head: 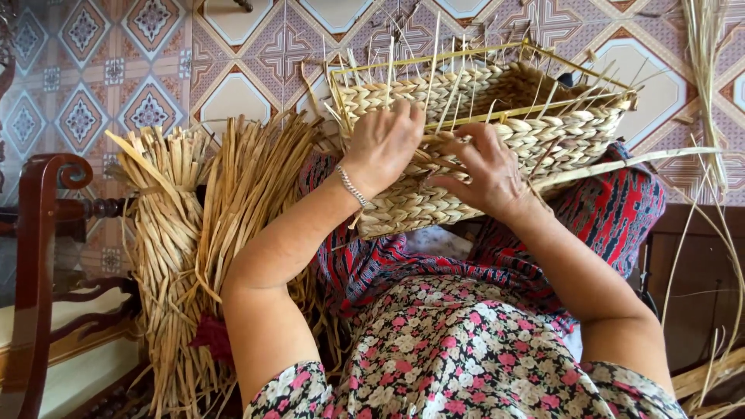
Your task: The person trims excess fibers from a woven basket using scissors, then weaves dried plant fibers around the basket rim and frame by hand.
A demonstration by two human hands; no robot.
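Left hand (386,143) clamps the woven basket (497,116); right hand (483,172) pinches a straw strand (621,163) beneath its fingertips — tug too sharply and that dry strand could snap.

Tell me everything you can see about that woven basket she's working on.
The basket is rectangular, woven of pale braided straw over a thin yellowish frame, unfinished, with loose ends sticking up. It lies tilted on the person's lap, opening facing away. The left hand grips its side; the right hand presses on the weave.
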